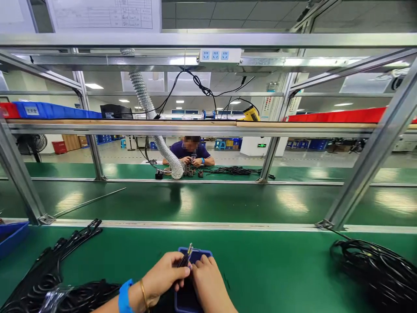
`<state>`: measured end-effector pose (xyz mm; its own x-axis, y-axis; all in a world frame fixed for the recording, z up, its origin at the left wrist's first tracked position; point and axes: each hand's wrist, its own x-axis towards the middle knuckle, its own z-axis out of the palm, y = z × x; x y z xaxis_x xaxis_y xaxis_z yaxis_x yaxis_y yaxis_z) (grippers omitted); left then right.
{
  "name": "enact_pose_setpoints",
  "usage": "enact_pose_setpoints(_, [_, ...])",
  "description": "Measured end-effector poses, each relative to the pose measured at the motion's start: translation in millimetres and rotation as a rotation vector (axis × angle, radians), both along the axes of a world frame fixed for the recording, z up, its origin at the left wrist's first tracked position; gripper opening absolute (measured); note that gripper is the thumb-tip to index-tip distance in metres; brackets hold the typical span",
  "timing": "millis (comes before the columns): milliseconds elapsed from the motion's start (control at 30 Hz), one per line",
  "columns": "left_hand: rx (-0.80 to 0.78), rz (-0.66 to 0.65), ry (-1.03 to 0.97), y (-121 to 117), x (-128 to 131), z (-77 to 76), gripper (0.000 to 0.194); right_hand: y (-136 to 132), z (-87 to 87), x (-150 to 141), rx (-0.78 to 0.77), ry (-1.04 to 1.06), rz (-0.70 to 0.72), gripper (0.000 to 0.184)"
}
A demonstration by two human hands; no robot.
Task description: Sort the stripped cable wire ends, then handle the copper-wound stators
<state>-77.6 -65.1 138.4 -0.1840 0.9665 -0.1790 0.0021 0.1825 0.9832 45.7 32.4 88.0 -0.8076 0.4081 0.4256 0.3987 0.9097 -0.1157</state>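
Observation:
My left hand (166, 276) pinches the end of a thin black cable (186, 257) whose metal tip points upward. A blue band sits on that wrist. My right hand (208, 282) is closed beside it, its fingers pressed against the same cable end. Both hands hover over a small dark blue tray (195, 254) lying on the green bench (276, 269) at the bottom centre.
A heap of black cables (48, 278) lies at the left, another coil (381, 269) at the right. A blue bin (11, 237) stands at the far left. Aluminium frame posts (368, 165) rise ahead. Across the conveyor, another person (190, 152) works beside a silver flexible duct (153, 121).

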Motion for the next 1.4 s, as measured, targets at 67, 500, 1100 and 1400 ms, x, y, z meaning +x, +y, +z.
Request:
enact_pose_setpoints(67, [0.029,0.108,-0.053,-3.2,1.4,-2.1,0.032,-0.5,5.9,7.5,-0.052,0.041,-0.011,0.02])
enact_pose_setpoints(500, [0.068,0.121,-0.12,-12.4,8.4,-2.6,0.045,-6.4,16.8,23.9,-0.662,0.599,0.119,0.019])
enact_pose_setpoints(1100, [0.103,0.104,-0.01,-12.9,7.7,-1.7,0.022,-6.3,39.8,38.5,-0.805,0.499,0.253,0.019])
enact_pose_setpoints(1400, [0.105,0.124,0.059,-15.3,8.1,0.5,0.012,-6.9,37.1,41.9,-0.857,0.461,0.224,0.025])
